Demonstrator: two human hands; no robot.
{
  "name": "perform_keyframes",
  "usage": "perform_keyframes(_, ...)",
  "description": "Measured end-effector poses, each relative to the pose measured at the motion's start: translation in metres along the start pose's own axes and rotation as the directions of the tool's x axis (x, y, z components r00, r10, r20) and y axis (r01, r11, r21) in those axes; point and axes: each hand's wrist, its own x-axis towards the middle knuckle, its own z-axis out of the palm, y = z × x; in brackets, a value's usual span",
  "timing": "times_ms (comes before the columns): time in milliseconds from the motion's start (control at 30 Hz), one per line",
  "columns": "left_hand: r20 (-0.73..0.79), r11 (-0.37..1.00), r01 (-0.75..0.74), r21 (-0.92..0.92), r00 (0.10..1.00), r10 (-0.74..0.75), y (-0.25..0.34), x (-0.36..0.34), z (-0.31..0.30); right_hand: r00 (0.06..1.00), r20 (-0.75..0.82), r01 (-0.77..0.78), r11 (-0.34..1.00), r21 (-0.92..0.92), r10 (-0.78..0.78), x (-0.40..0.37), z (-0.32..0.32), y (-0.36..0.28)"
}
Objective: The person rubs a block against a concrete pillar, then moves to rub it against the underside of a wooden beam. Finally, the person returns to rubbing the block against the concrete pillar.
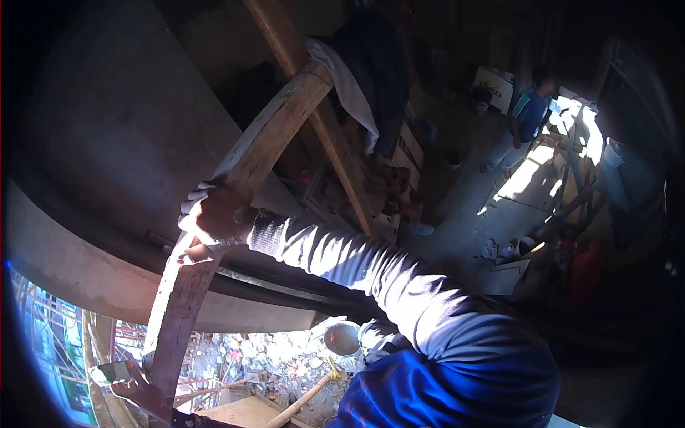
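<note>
Under the right hand point(214, 217), which was clamped around its edge, rose a long curved weathered wooden plank point(275, 135). It looked stiff, heavy and splintery, best gripped two-handed mid-length. Near its lower end lay the left hand point(135, 389), its grip unclear.

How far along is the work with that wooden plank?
Done: the wooden plank stands steeply across the concrete ledge, its top against a second timber. In hand: the gloved right hand grips it partway up; the left hand is by its lower part, grip unclear. Left: I see nothing fixing the plank, and rubble lies below, so this looks like an early stage.
</note>
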Motion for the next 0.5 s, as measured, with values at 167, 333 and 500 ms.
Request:
perform_keyframes(167, -0.022, 1.000, 0.013, 0.010, 1.000, -0.012, -0.013, 0.002, 0.003, 1.000, 0.022, 0.008, 1.000, -0.021, -0.008, 0.000, 0.001, -0.001)
perform_keyframes(333, -0.024, 0.999, 0.000, 0.039, 1.000, 0.001, -0.009, 0.003, 0.003, 0.998, 0.063, -0.017, 0.999, -0.040, 0.020, 0.001, -0.003, -0.002)
perform_keyframes(500, -0.031, 0.999, -0.008, 0.054, 0.999, 0.010, -0.003, 0.004, 0.008, 0.995, 0.089, -0.044, 0.999, -0.007, 0.045, -0.001, 0.005, 0.003)
